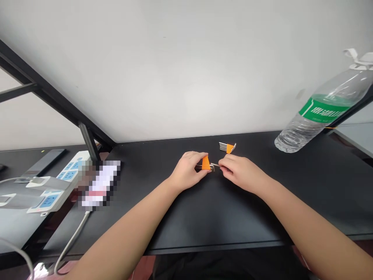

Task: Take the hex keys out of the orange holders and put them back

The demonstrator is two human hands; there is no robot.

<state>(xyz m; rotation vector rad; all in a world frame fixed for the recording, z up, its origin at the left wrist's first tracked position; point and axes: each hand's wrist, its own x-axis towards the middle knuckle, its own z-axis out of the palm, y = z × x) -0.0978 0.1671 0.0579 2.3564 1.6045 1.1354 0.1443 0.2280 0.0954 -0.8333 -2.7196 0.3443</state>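
My left hand (189,171) is closed around an orange holder (206,163) with metal hex keys in it, thumb below and fingers above. Just to its right, my right hand (237,171) pinches a thin metal key (216,165) between thumb and fingertips, its other end at the holder's right side. Whether that key sits inside the holder cannot be made out. Behind my right hand, a second orange holder (230,148) with several metal keys lies on the black table (215,217).
A large clear bottle (303,126) with a green label stands at the back right. On the left are a blurred phone (100,184) with a white cable (72,237), a white power strip (68,175) with plugs, and a black metal frame (87,140). A wall rises behind.
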